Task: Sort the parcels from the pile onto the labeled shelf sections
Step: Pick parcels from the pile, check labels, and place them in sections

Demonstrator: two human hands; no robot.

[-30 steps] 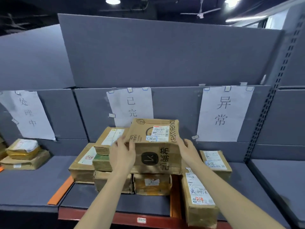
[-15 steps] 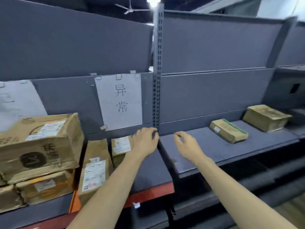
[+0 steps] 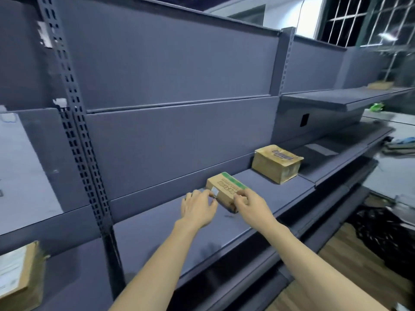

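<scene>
While hands (image 3: 198,209) (image 3: 251,204) touch green-striped parcel (image 3: 224,187), print illegible

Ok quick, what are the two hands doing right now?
Left hand: fingers touching the small box, grip unclear.
Right hand: fingers curled on the box's near end.

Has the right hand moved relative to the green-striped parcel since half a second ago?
Yes. It was well short of the green-striped parcel lying on the shelf; now the right hand has reached forward and its fingers touch the parcel's near end.

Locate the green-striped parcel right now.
In the head view, the green-striped parcel lies mid-frame on the grey shelf, between both hands, left of the larger brown box.
</scene>
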